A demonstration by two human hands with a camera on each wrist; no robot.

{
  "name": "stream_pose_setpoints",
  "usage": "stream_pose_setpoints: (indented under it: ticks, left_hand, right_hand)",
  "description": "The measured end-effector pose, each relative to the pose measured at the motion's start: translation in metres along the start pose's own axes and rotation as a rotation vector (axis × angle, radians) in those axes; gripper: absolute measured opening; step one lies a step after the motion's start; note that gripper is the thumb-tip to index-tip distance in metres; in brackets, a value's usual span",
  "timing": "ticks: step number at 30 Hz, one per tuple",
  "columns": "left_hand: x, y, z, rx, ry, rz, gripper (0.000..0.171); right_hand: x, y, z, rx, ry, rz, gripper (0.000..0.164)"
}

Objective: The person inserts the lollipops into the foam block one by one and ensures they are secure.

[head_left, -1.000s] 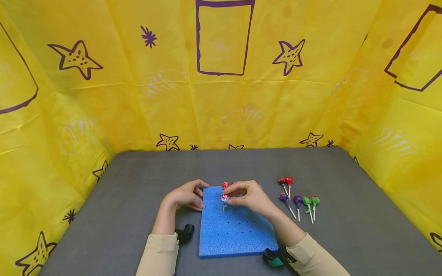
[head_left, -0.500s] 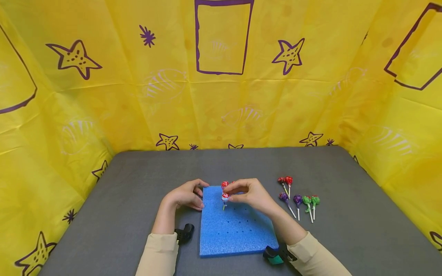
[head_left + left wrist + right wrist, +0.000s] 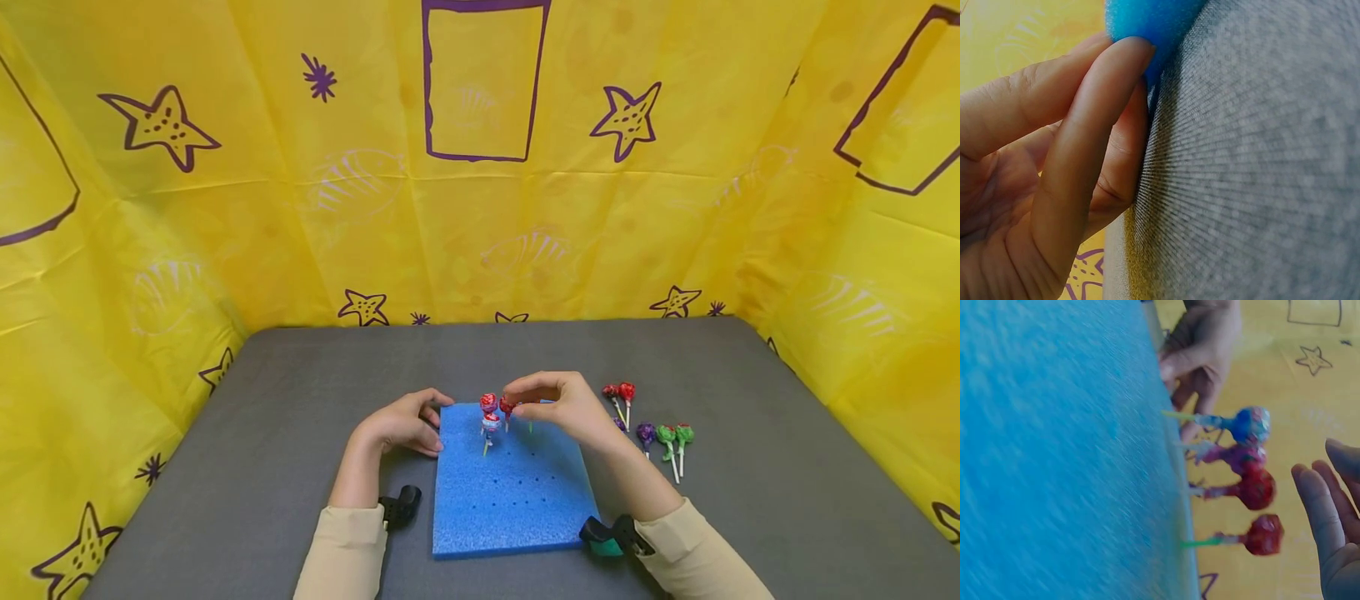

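Note:
A blue foam board with rows of small holes lies on the table. My left hand touches its left edge; in the left wrist view the thumb presses the foam. A blue-wrapped lollipop stands in the board in front of a pink-and-red lollipop. Beside them, in the right wrist view, stand a dark red lollipop and a red lollipop on a green stick. My right hand, holding nothing, hovers over these last two and partly hides them in the head view.
Right of the board lie more lollipops: two red lollipops, purple lollipops and two green lollipops. My right forearm partly covers the purple ones. A yellow patterned cloth hangs around the grey table.
My right hand has let go of the blue-wrapped lollipop, which stays upright in the board, and has moved up and to the right. The left hand has kept its place.

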State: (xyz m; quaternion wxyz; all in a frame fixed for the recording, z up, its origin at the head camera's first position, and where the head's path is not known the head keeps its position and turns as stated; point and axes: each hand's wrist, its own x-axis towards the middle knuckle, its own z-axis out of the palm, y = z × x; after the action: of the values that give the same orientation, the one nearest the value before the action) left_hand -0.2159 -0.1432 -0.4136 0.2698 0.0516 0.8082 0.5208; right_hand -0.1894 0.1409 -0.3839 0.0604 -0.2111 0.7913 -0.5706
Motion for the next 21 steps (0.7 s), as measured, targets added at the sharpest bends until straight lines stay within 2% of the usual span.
stream_pose_setpoints:
  ticks: [7,15,21]
  left_hand:
    - [-0.001,0.001,0.000,0.009,-0.001,0.002,0.067]
    - [-0.001,0.002,0.000,0.002,-0.006,0.001,0.067]
    - [-0.001,0.002,0.000,0.006,-0.004,0.002,0.067]
  right_hand:
    - [0.000,-0.002,-0.018,0.057,0.042,0.026,0.035]
    - [-0.003,-0.003,-0.043,0.044,0.130,0.022,0.037]
    - [-0.007,-0.002,-0.062,0.015,0.221,0.076,0.040]
